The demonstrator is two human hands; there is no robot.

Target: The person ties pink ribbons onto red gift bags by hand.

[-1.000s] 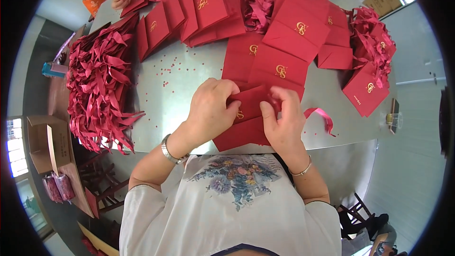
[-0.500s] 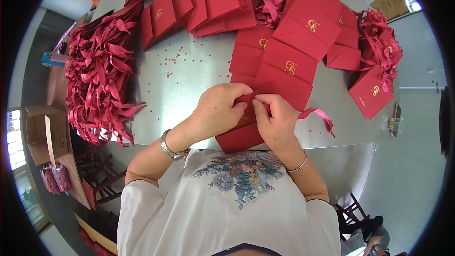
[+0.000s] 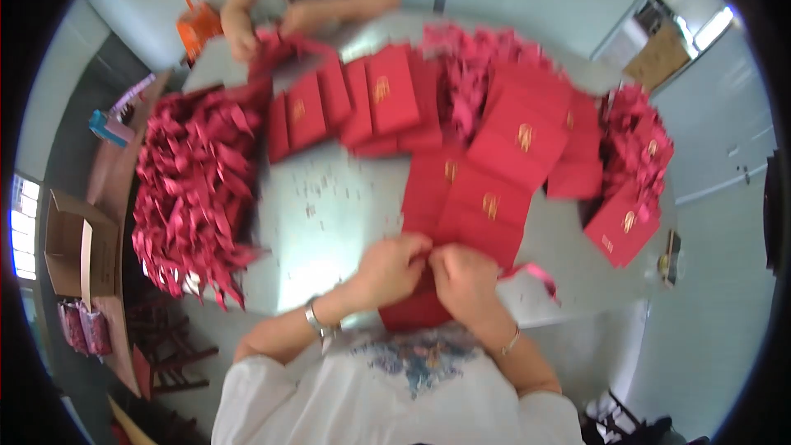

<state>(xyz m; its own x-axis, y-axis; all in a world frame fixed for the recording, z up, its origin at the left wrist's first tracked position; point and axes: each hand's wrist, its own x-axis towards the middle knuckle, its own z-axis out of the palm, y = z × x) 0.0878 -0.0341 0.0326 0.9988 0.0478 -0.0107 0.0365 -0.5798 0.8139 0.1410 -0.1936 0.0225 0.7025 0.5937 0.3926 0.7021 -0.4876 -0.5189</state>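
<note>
Near the table's front edge, a red paper bag (image 3: 414, 311) lies flat below my two hands. My left hand (image 3: 387, 269) is closed, thumb and fingers pinching the bag's upper edge. Right beside it, my right hand (image 3: 468, 282) is closed too, pinching at the same edge. Motion blur and my fingers hide exactly what lies between the fingertips. A pink-red ribbon (image 3: 537, 273) trails out on the right side of my right hand. Just beyond my hands, flat red bags (image 3: 482, 210) with gold emblems overlap one another.
A heap of ribboned bags (image 3: 196, 189) stands at the left. More red bags (image 3: 383, 91) and loose ribbons (image 3: 478, 58) lie at the back; another ribboned pile (image 3: 638, 140) is at right. Red scraps dot the table (image 3: 317, 231). Across it, a person's hands (image 3: 241, 39) handle ribbon.
The view has tilted up, bringing the person across the table further into sight, and has blurred. My hands stay pinched together at the bag, fingers slightly more curled.
</note>
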